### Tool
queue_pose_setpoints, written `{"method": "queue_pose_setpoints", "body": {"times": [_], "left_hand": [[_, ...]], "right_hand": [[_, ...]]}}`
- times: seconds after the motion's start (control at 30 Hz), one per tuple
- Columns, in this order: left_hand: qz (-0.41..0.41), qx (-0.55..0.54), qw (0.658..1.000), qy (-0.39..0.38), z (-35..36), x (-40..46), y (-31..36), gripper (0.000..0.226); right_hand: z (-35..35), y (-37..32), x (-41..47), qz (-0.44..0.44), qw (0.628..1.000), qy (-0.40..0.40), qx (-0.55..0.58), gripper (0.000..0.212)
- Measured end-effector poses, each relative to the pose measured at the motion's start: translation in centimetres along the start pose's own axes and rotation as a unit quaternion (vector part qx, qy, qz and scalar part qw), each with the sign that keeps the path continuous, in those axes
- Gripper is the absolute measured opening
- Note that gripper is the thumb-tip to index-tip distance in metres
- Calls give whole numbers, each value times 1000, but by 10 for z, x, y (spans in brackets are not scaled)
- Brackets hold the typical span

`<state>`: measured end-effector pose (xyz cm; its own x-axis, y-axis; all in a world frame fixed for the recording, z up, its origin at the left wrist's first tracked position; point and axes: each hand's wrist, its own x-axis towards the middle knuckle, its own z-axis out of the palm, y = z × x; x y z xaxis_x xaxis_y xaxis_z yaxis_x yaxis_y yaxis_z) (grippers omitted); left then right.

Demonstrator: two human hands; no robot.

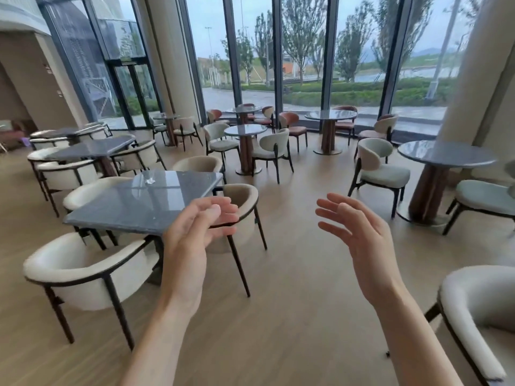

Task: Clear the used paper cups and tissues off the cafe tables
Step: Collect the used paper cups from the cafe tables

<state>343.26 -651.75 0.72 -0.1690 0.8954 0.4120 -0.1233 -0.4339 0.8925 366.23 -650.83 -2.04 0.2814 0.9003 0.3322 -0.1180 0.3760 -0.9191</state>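
On table [117,207], perhaps tissue [150,180] (blurred, tiny).

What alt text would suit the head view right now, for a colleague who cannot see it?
Two bare, empty hands, left hand and right hand, are raised open over a wood-look floor in a cafe. A small crumpled white tissue lies on the nearest dark grey square table, ringed by cream armchairs.

Head-worn view, facing forward and down (wide-angle), hands near, cafe beyond
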Motion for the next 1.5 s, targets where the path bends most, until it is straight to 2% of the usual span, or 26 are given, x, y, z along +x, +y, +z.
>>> {"method": "queue_pose_setpoints", "body": {"times": [0.23,0.4,0.7,0.9,1.13,1.27,1.37,1.5], "left_hand": [[-41,-37,998,-18,11,139,-112,29],[-73,-74,994,-42,22,266,-195,29],[-100,-97,987,-84,67,466,-288,36],[-110,-75,987,-95,124,555,-369,29],[-113,-22,992,-44,225,687,-464,19],[-94,-19,995,-24,281,770,-491,19],[-95,-21,995,-15,317,819,-517,27],[-107,-21,994,-2,353,877,-571,28]], "right_hand": [[41,88,131,17,999,6,-32,34],[73,148,248,21,998,40,-51,35],[102,211,433,28,993,96,-55,36],[73,272,548,29,992,110,-47,34],[13,344,728,47,993,103,-25,35],[-14,360,832,56,994,92,-22,33],[-29,377,900,69,994,85,-30,21],[-44,418,978,81,993,79,-45,24]]}}
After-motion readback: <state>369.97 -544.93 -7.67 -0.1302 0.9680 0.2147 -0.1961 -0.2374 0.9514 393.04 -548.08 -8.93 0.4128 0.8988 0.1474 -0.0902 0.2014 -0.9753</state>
